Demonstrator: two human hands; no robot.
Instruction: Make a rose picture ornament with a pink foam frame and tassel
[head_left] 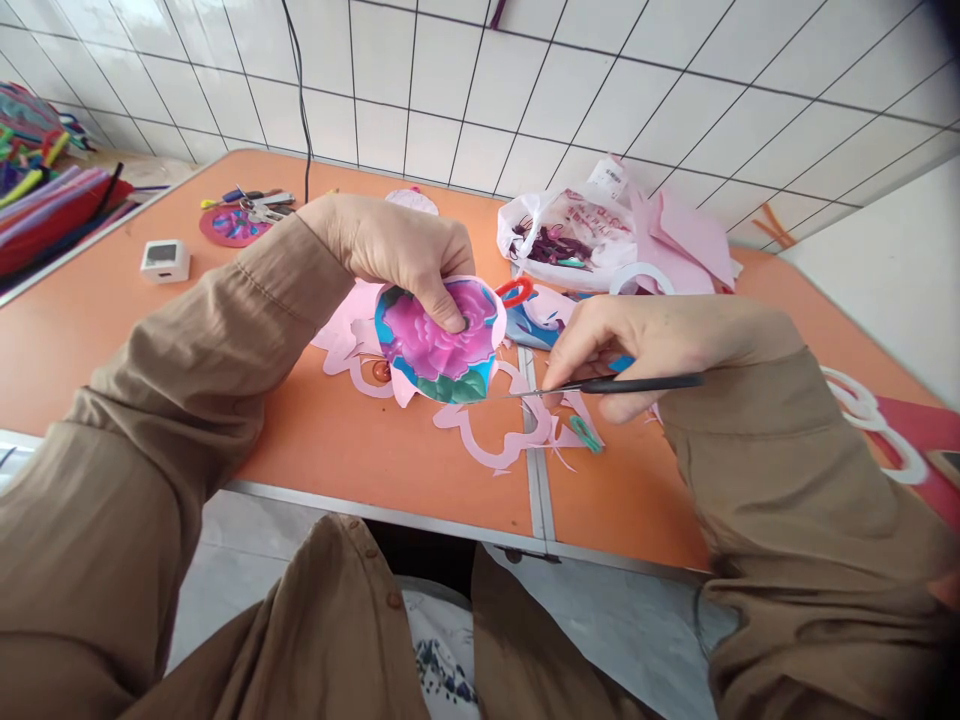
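My left hand (409, 250) pinches a rounded piece of flower-printed fabric (442, 345), thumb on top. A pink and purple bloom with green leaves on blue covers it, and a pale pink edge shows around it. Closed around black-handled scissors (637, 384), seen edge-on, is my right hand (622, 345). Their thin metal blades reach left to the fabric's lower edge; whether the blades are apart I cannot tell. Under both hands lie pink cut-out scraps (495, 450), a green clip-like piece (585, 433) and a red loop (516, 291).
A white plastic bag (570, 235) and pink sheets (686, 240) stand by the tiled wall. At left are a small white device (165, 261), a round red-edged floral piece (232, 227) with keys, and colourful craft stems (64, 210). White rings (862, 410) lie at right.
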